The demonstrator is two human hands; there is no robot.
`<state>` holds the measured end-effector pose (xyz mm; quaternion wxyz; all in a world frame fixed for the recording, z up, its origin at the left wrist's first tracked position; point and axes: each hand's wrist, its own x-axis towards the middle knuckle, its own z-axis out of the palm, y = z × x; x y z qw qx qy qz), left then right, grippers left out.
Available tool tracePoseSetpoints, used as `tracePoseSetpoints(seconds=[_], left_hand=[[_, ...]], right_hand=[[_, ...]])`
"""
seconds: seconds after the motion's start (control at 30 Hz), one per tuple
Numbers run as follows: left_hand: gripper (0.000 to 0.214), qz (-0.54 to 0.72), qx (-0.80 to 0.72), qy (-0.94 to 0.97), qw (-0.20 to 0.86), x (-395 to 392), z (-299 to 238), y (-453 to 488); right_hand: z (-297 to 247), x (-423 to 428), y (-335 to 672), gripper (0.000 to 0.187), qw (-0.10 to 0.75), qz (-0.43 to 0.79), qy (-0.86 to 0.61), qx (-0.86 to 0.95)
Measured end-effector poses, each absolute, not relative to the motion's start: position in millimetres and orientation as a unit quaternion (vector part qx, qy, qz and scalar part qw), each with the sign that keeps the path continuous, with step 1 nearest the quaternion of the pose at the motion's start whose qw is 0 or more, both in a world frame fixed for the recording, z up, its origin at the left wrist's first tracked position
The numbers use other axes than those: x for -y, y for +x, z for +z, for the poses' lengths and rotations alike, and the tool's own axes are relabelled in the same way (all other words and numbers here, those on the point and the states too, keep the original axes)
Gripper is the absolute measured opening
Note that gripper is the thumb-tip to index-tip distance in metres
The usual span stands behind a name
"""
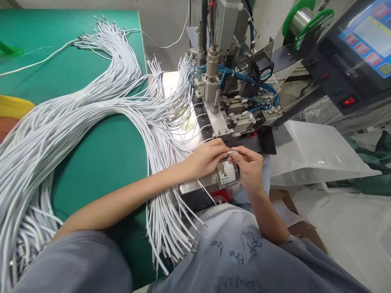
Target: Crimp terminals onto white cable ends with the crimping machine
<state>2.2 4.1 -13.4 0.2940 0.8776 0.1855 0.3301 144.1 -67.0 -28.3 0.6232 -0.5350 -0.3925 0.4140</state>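
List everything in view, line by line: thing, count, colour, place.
Thin white cables: many, white, across the mat.
Green table mat: one, green, left.
Metal machine with blue hoses: one, silver and blue, centre.
Wire spool: one, green, top right.
Touchscreen control panel: one, dark, far right.
Clear plastic tray: one, translucent, right of machine.
Single white cable end: one, white, pinched by both hands.
Left hand: bare, at the machine.
Right hand: bare, alongside.

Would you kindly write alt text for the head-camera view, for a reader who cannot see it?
A person's left hand and right hand pinch the end of a white wire in front of a benchtop machine with blue tubing. A bundle of white cables fans across the green mat at left; a touchscreen panel sits at upper right.
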Motion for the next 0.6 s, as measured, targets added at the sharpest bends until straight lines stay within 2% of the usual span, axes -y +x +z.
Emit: tracePoseSetpoints(seconds=[0.13, 0.27, 0.5, 0.6], left_hand=[[0.022, 0.34, -0.166, 0.888, 0.26, -5.3, -15.9, 0.7], [0.025, 0.319, -0.17, 0.908, 0.212, -4.8, -14.4, -0.1], [0.016, 0.368, -0.212, 0.86, 0.282, -2.1, -12.0, 2.9], [0.02, 0.343, -0.204, 0.891, 0.216, -4.2, -15.3, 1.7]], right_hand=[[-16.1, 68.9, 151.3, 0.01, 0.579, 0.342, -0.577, 0.465], [-9.1, 65.7, 159.0, 0.009, 0.51, 0.373, -0.589, 0.503], [-29.8, 59.6, 141.3, 0.014, 0.607, 0.388, -0.55, 0.422], [-28.0, 62.6, 140.3, 0.014, 0.588, 0.312, -0.585, 0.464]])
